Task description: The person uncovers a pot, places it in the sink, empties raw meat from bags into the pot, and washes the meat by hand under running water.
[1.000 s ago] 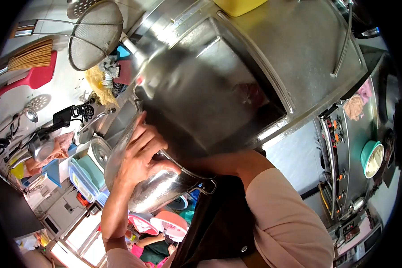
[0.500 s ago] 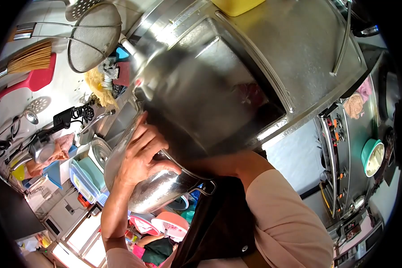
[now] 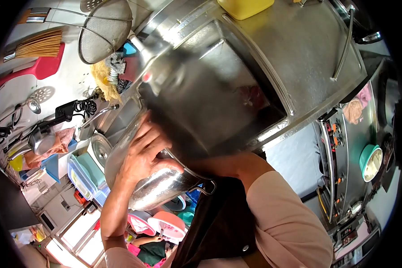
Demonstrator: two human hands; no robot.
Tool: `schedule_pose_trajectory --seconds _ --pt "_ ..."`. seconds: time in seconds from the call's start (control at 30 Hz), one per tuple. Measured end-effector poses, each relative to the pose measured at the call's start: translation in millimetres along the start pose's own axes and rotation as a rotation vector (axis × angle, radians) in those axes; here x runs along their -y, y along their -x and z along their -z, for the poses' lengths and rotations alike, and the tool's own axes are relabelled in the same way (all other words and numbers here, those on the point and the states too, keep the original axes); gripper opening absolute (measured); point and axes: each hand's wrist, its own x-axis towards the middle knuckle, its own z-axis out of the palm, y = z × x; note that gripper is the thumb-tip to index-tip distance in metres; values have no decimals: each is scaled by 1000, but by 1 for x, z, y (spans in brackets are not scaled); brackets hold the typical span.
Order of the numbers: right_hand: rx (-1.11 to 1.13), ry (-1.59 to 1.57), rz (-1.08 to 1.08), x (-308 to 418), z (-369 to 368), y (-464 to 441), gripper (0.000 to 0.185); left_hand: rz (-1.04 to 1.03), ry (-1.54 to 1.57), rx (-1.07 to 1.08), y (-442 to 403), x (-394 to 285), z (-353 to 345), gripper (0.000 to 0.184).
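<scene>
A large shiny metal pot (image 3: pixel 158 194) is tilted at the sink's near left side, its loop handle toward my body. My left hand (image 3: pixel 143 154) grips the pot's rim, fingers bent over the edge and thumb to the right. From the right, my right forearm (image 3: pixel 227 166) reaches across behind the rim into a dark, blurred area; that hand and anything it holds are hidden. Beyond lies the steel sink (image 3: pixel 268 67), its basin partly covered by the blur.
A yellow container (image 3: pixel 245 6) stands at the top. On the left hang a strainer (image 3: pixel 105 33), a brush (image 3: pixel 37 44) and a red spatula (image 3: pixel 49 62). A green bowl (image 3: pixel 370 163) is at right. Another person's arm (image 3: pixel 147 240) shows below, near a pink basin (image 3: pixel 167 224).
The view has shifted slightly, so the hanging tools and the yellow container sit a little differently in the frame. My left hand keeps its grip on the pot rim.
</scene>
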Motion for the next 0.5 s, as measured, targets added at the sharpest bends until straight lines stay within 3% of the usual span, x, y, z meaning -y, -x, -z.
schedule_pose_trajectory --seconds 0.3,0.5 --pt "6 -27 -7 -3 0 3 91 12 -20 20 -2 -2 0 59" --pt "9 -29 -14 -5 -8 13 92 56 -9 96 22 2 15 72"
